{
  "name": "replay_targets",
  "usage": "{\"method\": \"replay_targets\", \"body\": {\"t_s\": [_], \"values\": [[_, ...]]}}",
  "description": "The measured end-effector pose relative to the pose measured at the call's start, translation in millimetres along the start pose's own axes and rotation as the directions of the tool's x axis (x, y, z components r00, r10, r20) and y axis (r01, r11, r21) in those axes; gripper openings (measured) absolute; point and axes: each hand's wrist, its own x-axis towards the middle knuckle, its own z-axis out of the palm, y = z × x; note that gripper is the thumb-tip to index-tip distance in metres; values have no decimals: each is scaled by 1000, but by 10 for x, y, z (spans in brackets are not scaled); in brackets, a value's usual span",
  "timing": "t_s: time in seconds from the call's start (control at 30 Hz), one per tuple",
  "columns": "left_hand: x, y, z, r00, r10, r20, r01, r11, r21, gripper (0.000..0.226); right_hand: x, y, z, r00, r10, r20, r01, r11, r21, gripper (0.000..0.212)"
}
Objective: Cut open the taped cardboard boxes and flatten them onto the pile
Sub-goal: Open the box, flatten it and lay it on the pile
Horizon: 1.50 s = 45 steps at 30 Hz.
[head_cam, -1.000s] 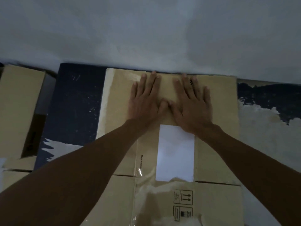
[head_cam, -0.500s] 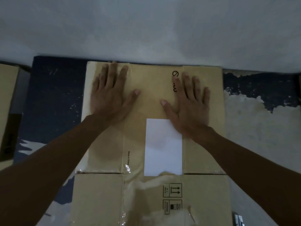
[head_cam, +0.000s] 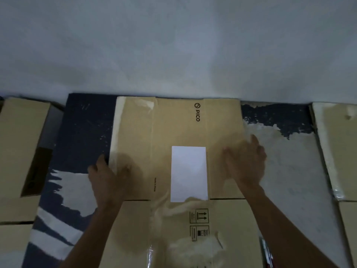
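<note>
At the far left of the frame sat a still-formed cardboard box (head_cam: pixel 21 144) with a dark opening on its right side. Between it and the centre showed the floor (head_cam: pixel 85 132), dark with pale scuffed patches.

The left hand (head_cam: pixel 108 173) lay at the left edge of the flattened box (head_cam: pixel 173 122) in the middle of the frame, with the fingers seeming curled over that edge, though motion blur kept the grip from being certain. The flattened box lay flat on the floor, its far edge against the pale wall (head_cam: pixel 173 45); a white label (head_cam: pixel 189 174) sat on its centre, and shiny tape (head_cam: pixel 152 250) ran down its nearer panel.

The right hand (head_cam: pixel 244 161) was at the sheet's right edge, too blurred to tell whether its fingers were spread or pinching the board.

At the far right lay another flattened carton (head_cam: pixel 338 147).

The sheet looked light but broad and fairly stiff, likely to bow along its creases and to slide readily on the smooth floor. The taped strips seemed slick, so bare cardboard would probably grip better. Taking it by both long side edges, about midway, where the hands already were, would likely keep it from folding when lifted toward the pile.
</note>
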Motion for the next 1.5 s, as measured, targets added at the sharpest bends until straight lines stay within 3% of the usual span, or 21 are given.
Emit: {"method": "replay_targets", "body": {"t_s": [0.07, 0.17, 0.27, 0.33, 0.43, 0.53, 0.77, 0.9, 1.2, 1.5], "values": [[-52, -38, -54, 998, -43, 50, 46, 997, -66, 67, -216, 195, -63, 989, 135, 65, -131, 989, -70, 79], [-2, 27, -222, 970, -168, 175, 204, 956, -211, 51, -356, 278, -123, 955, 250, 160, -272, 953, 134, 72], [49, 62, -394, 907, -198, 372, 363, 817, -449, 31, -369, 243, -236, 944, 190, 271, -259, 935, 244, 52], [2, 84, -529, 888, -163, 429, 390, 761, -518, 20, -404, 197, -313, 945, 100, 312, -202, 927, 315, 39], [-83, 91, -729, 925, -73, 373, 264, 829, -493, 16, -512, 106, -391, 950, 19, 311, -140, 918, 370, 28], [-177, 77, -932, 963, -39, 267, 171, 853, -493, 29, -657, -41, -502, 964, -14, 267, -93, 919, 384, 25], [-407, 199, -1581, 985, 130, 114, -39, 808, -588, 32, -1022, -279, -1143, 989, -113, 93, 60, 895, 443, 26], [-626, 484, -1778, 967, 222, 124, -90, 756, -648, 21, -1123, -116, -1610, 996, -91, 1, 81, 899, 430, 29], [-1561, 1274, -1514, 907, 387, 167, -171, 701, -692, 12, -1085, 944, -2468, 992, 10, -123, 50, 875, 481, 29], [-2918, 2171, -471, 875, 429, 226, -163, 699, -697, 19, -738, 2672, -3280, 988, 63, -143, 3, 905, 425, 38]]}}
